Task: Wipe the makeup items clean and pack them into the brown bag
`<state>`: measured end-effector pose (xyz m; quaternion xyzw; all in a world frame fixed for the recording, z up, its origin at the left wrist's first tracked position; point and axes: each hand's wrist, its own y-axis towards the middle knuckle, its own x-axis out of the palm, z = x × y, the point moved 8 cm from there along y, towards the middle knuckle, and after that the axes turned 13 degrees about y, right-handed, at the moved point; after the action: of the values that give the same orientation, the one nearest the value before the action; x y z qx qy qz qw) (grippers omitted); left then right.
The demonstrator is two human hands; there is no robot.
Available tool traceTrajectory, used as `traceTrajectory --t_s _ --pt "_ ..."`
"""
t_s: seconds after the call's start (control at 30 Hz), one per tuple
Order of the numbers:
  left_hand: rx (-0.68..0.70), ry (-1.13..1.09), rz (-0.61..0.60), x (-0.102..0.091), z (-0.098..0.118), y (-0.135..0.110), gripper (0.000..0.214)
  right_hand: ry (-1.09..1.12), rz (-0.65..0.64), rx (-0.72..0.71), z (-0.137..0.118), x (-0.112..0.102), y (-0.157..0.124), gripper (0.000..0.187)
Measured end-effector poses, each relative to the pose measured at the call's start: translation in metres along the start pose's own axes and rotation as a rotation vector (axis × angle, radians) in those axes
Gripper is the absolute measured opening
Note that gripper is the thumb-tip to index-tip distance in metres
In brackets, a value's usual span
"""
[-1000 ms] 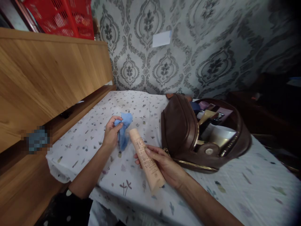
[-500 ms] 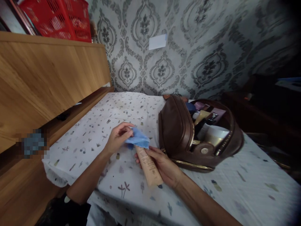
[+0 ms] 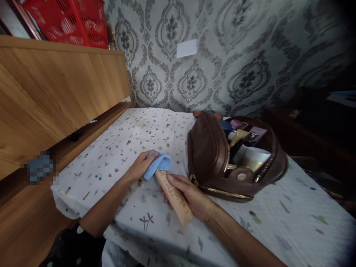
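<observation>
A beige squeeze tube (image 3: 174, 196) with small print is gripped in my right hand (image 3: 191, 194), tilted with its flat end towards me. My left hand (image 3: 143, 165) pinches a light blue cloth (image 3: 160, 163), which wraps over the far end of the tube and hides it. Just right of my right hand stands a brown leather bag (image 3: 210, 148), unzipped. Inside the bag show a white tub (image 3: 255, 156), a gold tube (image 3: 239, 137) and several other cosmetics, partly hidden by its sides.
A white cloth with small printed motifs (image 3: 144, 129) covers the table. On the left rises a wooden cabinet (image 3: 66, 81) with a red plastic basket (image 3: 91, 31) on top. Patterned wallpaper (image 3: 191, 81) lines the wall behind.
The blue cloth has shifted slightly left and now folds around the tube's far end. My left hand has turned with it, and the tube has tilted a little.
</observation>
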<state>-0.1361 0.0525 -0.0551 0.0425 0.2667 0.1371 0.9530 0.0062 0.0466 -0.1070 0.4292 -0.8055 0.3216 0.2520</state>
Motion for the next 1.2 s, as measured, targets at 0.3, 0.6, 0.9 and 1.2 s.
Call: traceTrajectory --t_s 0.3,0.6,0.9,1.2 --pt "0.046 0.085 0.165 -0.021 0.008 -0.001 0.028 -0.349 -0.069 -0.185 -0.017 0.014 -0.005 0.058" --pt "0.113 0.03 0.179 -0.024 0.016 -0.005 0.02 -0.102 -0.1 -0.043 -0.004 0.015 -0.01 0.051" --pt "0.156 0.026 0.253 -0.031 0.017 -0.009 0.021 0.168 -0.246 0.093 0.008 0.024 -0.008 0.044" --pt "0.093 -0.272 0.347 -0.035 -0.006 -0.003 0.025 0.269 -0.414 0.168 0.005 0.032 -0.011 0.03"
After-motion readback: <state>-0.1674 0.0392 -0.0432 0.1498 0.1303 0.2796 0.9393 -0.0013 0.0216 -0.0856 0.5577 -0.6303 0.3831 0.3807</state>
